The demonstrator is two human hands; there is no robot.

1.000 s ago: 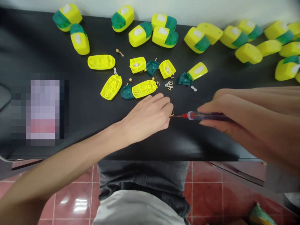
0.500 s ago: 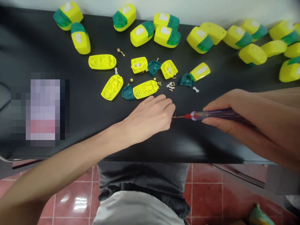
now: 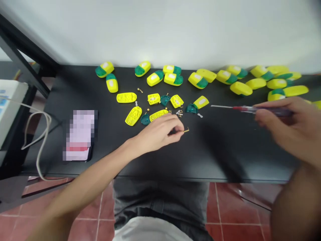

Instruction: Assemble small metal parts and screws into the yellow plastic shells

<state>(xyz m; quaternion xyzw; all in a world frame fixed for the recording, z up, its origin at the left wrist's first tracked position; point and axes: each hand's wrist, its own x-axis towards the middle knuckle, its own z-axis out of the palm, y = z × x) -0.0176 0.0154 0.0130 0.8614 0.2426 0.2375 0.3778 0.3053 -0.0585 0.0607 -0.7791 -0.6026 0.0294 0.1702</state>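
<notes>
My left hand (image 3: 164, 130) is closed in a pinch on a small brass-coloured metal piece (image 3: 186, 130), whose thin end sticks out to the right of the fingertips. The part inside the fingers is hidden. My right hand (image 3: 283, 117) grips a screwdriver (image 3: 247, 109) by its dark clear handle, with the red collar and bare shaft pointing left above the table. The screwdriver tip is apart from the brass piece. Just beyond my left hand lie an open yellow shell half (image 3: 158, 115), a dark green cover (image 3: 145, 119) and several small screws and grey links (image 3: 179, 113).
Several yellow and green casings (image 3: 198, 80) line the back of the black table (image 3: 155, 167) by the wall. More open yellow shells (image 3: 126, 97) lie in the middle. A phone (image 3: 80, 134) with a blurred screen and a white cable (image 3: 40, 157) are at the left.
My right hand has drawn the screwdriver away to the right and up, off the brass piece. My left hand keeps its pinch. The camera view has tilted up, showing more wall.
</notes>
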